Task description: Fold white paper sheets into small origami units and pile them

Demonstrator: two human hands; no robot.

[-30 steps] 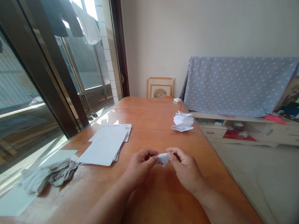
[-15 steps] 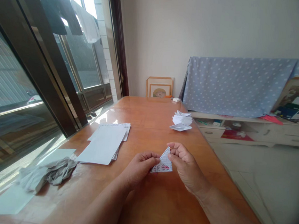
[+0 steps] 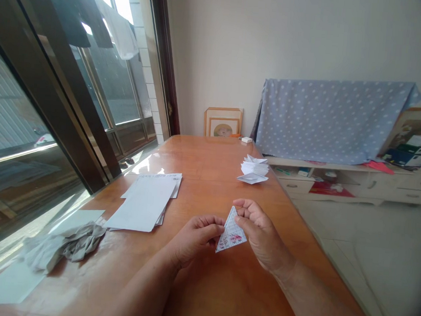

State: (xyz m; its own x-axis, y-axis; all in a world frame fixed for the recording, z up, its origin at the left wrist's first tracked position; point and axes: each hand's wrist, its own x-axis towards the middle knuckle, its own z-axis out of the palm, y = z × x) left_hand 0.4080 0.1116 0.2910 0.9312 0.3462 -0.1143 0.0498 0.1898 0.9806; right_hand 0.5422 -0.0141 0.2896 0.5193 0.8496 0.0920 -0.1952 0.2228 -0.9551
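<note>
A small folded paper triangle, with grid lines and red and dark marks, is held up above the wooden table between both hands. My left hand pinches its left edge between thumb and fingers. On the other side, my right hand grips the right edge near the top point, thumb in front and fingers behind. Farther up the table stands a group of folded white paper boats, apart from my hands. A stack of paper sheets lies to the left.
On the table's left side lie a crumpled grey cloth and pale sheets. A small white box sits at the far edge. Behind are framed pictures and a low cabinet under a dotted blue cloth.
The folded paper has turned in my fingers, so more of its marked face shows and its lower edge now slants. Both hands keep hold, and the view has shifted slightly.
</note>
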